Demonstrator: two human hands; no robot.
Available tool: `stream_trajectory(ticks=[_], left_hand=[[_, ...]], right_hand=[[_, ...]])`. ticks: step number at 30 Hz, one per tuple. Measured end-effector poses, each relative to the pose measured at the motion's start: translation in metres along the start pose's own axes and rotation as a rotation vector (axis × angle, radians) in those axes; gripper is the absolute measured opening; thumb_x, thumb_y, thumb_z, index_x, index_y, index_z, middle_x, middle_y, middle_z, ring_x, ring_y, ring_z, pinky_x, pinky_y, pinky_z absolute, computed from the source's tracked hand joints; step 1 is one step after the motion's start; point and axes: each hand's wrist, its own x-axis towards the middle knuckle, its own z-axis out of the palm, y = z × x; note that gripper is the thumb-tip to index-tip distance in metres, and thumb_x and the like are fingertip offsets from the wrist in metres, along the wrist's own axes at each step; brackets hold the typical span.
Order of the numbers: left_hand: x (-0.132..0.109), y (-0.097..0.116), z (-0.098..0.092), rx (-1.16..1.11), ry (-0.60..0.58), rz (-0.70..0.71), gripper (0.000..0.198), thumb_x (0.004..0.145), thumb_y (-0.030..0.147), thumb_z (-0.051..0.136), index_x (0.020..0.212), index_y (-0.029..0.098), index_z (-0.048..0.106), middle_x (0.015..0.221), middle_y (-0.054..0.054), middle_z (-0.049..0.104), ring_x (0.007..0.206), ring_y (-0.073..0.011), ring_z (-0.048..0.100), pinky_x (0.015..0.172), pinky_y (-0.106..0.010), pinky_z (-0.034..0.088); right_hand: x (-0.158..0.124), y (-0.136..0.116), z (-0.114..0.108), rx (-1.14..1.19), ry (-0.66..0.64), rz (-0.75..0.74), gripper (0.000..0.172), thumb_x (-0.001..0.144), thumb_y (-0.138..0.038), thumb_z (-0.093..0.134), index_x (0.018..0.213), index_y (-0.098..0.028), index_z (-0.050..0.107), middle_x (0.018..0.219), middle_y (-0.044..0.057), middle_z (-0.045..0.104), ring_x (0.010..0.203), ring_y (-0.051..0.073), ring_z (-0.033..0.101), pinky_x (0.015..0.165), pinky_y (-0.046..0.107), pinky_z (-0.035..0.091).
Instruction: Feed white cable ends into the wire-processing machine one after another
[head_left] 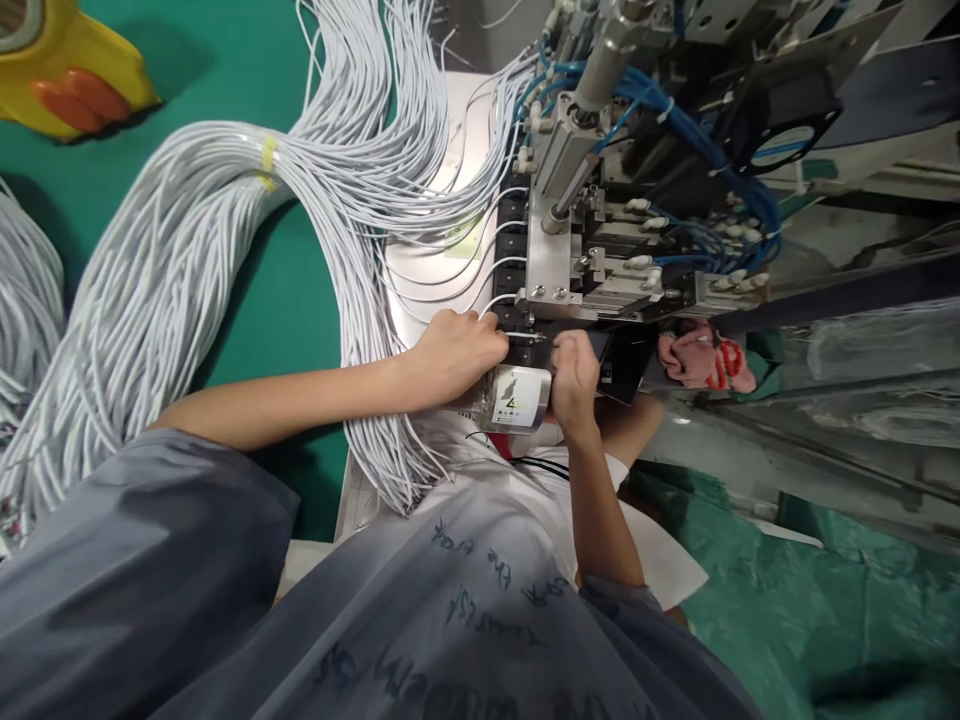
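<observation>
Here, nearest first
Left hand (459,352): my fingers pinched tight on a white wire (501,298), its bare tip at the black fixture (516,250)
Right hand (574,375): curled into a fist just beside; I cannot tell whether it holds anything
Labelled metal box (519,398): between my wrists
Wire bundle (187,260): fanned over the green table (300,300)
Pneumatic cylinder (570,150): above the fixture, blue hoses (675,110) behind

My left hand (459,352) closes over the thin white wire (491,303), and its knuckles hide the fingertips. My right hand (574,375) curls shut, and I cannot see what is inside it. The print on the white label with a yellow triangle (517,400) is too small to read. At the far left corner of the green surface (300,300), the picture's edge cuts off the yellow and orange plastic thing (67,70).
</observation>
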Motion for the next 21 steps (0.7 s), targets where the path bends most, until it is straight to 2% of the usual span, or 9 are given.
stream_trajectory(ticks=[2,3,6,8,10,13,15,18,21], left_hand=[[0.002,-0.003,0.004,0.018,0.028,-0.063,0.024,0.081,0.007,0.044,0.097,0.010,0.062,0.079,-0.012,0.063,0.066,-0.0221,0.062,0.049,-0.027,0.031],[0.003,-0.005,0.005,0.030,0.041,-0.095,0.029,0.083,0.007,0.042,0.105,0.009,0.060,0.080,-0.013,0.064,0.067,-0.0223,0.063,0.050,-0.027,0.032],[0.007,-0.011,0.010,0.052,0.059,-0.128,0.037,0.085,0.006,0.038,0.119,0.009,0.053,0.083,-0.013,0.064,0.070,-0.0217,0.063,0.052,-0.027,0.031],[0.009,-0.014,0.011,0.061,0.060,-0.125,0.036,0.084,0.005,0.037,0.116,0.009,0.055,0.083,-0.013,0.064,0.071,-0.0214,0.063,0.052,-0.026,0.030],[0.010,-0.015,0.009,0.060,0.069,-0.117,0.032,0.083,0.004,0.036,0.105,0.009,0.060,0.081,-0.012,0.063,0.070,-0.0213,0.063,0.052,-0.027,0.030],[0.006,-0.009,0.003,0.018,0.130,-0.071,0.030,0.084,0.003,0.034,0.091,0.009,0.063,0.080,-0.012,0.062,0.068,-0.0207,0.061,0.052,-0.028,0.031],[-0.001,0.000,-0.002,-0.057,0.205,0.052,0.030,0.087,0.007,0.034,0.091,0.009,0.064,0.083,-0.012,0.061,0.071,-0.0199,0.059,0.054,-0.029,0.034],[-0.013,0.017,-0.004,-0.323,0.272,0.358,0.031,0.094,0.023,0.037,0.103,0.010,0.063,0.093,-0.012,0.061,0.081,-0.0186,0.058,0.066,-0.030,0.043],[-0.022,0.028,-0.001,-0.672,0.195,0.532,0.037,0.096,0.033,0.037,0.118,0.011,0.057,0.113,-0.013,0.059,0.101,-0.0180,0.056,0.087,-0.029,0.045]], right_hand=[[-0.024,-0.020,-0.004,-0.102,0.114,-0.099,0.026,0.093,-0.030,0.036,0.075,-0.019,0.051,0.066,-0.001,0.050,0.059,0.012,0.046,0.060,0.025,0.036],[-0.038,-0.030,-0.003,-0.124,0.091,-0.143,0.026,0.093,-0.029,0.038,0.074,-0.019,0.053,0.066,0.000,0.053,0.060,0.012,0.049,0.061,0.025,0.037],[-0.078,-0.053,0.017,-0.173,-0.306,-0.151,0.021,0.090,-0.031,0.047,0.082,-0.019,0.061,0.064,0.001,0.060,0.058,0.014,0.054,0.061,0.026,0.039],[-0.094,-0.058,0.041,-0.142,-0.574,-0.103,0.023,0.089,-0.034,0.048,0.098,-0.019,0.063,0.077,0.004,0.068,0.069,0.017,0.061,0.066,0.027,0.043],[-0.100,-0.056,0.064,-0.085,-0.705,-0.068,0.025,0.090,-0.032,0.046,0.102,-0.019,0.063,0.088,0.006,0.070,0.078,0.018,0.064,0.070,0.028,0.044],[-0.100,-0.049,0.080,-0.106,-0.685,-0.072,0.024,0.091,-0.025,0.042,0.091,-0.018,0.064,0.088,0.007,0.070,0.080,0.019,0.063,0.072,0.029,0.044],[-0.100,-0.049,0.074,-0.191,-0.631,-0.080,0.026,0.091,-0.023,0.038,0.089,-0.017,0.063,0.083,0.008,0.069,0.077,0.021,0.063,0.071,0.031,0.044],[-0.098,-0.052,0.043,-0.261,-0.554,-0.070,0.023,0.087,-0.022,0.041,0.087,-0.016,0.064,0.081,0.010,0.069,0.075,0.023,0.063,0.072,0.034,0.045],[-0.087,-0.054,0.000,-0.188,-0.450,-0.027,0.016,0.081,-0.019,0.049,0.083,-0.017,0.065,0.086,0.009,0.070,0.079,0.023,0.063,0.072,0.034,0.048]])
